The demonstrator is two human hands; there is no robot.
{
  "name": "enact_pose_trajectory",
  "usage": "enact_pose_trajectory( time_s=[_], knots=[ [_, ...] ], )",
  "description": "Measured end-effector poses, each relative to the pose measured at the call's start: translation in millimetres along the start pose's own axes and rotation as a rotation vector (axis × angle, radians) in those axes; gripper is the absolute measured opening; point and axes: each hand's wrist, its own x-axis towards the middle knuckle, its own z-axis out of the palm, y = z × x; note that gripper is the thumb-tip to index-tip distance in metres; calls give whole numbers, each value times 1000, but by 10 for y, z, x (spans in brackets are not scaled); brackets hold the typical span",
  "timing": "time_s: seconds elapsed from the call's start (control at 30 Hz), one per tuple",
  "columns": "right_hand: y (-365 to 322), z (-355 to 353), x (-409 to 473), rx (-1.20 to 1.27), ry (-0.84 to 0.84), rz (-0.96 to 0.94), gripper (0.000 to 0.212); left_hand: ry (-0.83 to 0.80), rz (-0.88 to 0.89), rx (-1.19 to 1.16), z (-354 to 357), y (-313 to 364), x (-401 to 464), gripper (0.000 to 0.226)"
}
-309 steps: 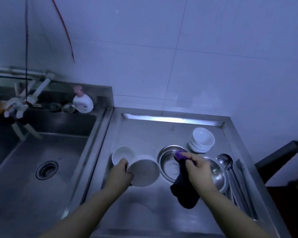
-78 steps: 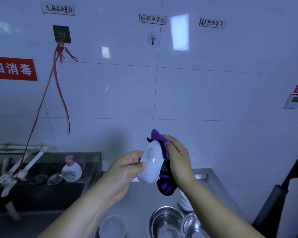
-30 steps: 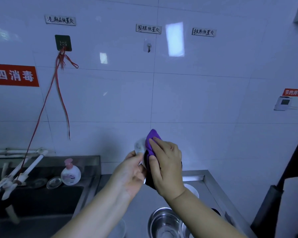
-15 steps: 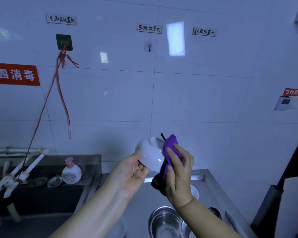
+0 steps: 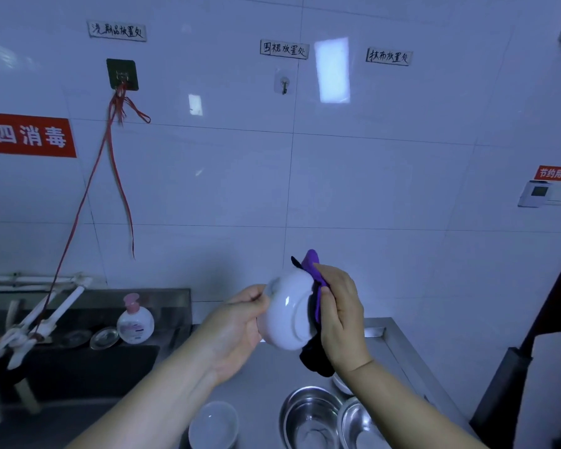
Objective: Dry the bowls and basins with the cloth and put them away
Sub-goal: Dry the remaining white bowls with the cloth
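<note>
- Gripping a white bowl point(image 5: 289, 314) by its base side, the left hand point(image 5: 237, 328) is curling thumb and fingers round it and holding it up in front of the tiled wall point(image 5: 370, 176), well above the counter.
- Pressing a purple and black cloth point(image 5: 316, 280) against the bowl's rim side, the right hand point(image 5: 340, 315) is curling its fingers over the cloth, whose dark end is hanging below the bowl.
- Stretching below both forearms, the steel counter point(image 5: 392, 345) is carrying the other dishes.
- Sitting on it at lower right are two steel basins point(image 5: 308, 416), side by side and touching.
- Lying just left of them is another white bowl point(image 5: 212, 424), mouth up.
- Peeking out behind the right wrist is the edge of a white bowl stack point(image 5: 342, 384).
- Standing on the ledge behind the sink is a soap bottle point(image 5: 135, 322) with a pink pump.
</note>
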Motion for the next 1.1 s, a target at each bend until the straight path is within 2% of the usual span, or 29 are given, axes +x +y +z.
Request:
enact_pose_trajectory(
  time_s=[0.2, 0.3, 0.37, 0.5, 0.6, 0.7, 0.83, 0.93, 1.03, 1.1],
  knots=[
    [-202, 131, 25, -357, -175, -369, 34, 67, 91, 281, -24, -88, -88, 18],
    [-235, 229, 20, -397, -200, -445, 32, 52, 112, 339, -69, -115, -151, 18],
    [-224, 286, 19, -323, -184, -354, 35, 52, 149, 392, -120, -86, -196, 19],
    [-192, 358, -1, -10, -121, 49, 42, 15, 209, 486, -257, 1, -258, 34],
    [-177, 388, -111, 172, -66, 310, 42, -47, 224, 486, -357, 11, -275, 30],
    [-162, 412, -274, 237, -12, 452, 39, -107, 192, 419, -456, -65, -243, 21],
    [-75, 377, -567, 237, 113, 654, 38, -50, 132, 245, -499, -255, -104, 10],
    [-32, 249, -886, 171, 51, 731, 37, 28, 61, 160, -491, -393, 40, 13],
    [141, -30, -1193, 50, 39, 770, 36, 12, -6, 290, -488, -584, 195, 12],
    [312, -251, -1325, -58, 36, 797, 38, -4, -76, 403, -465, -742, 293, 32]
  ],
)
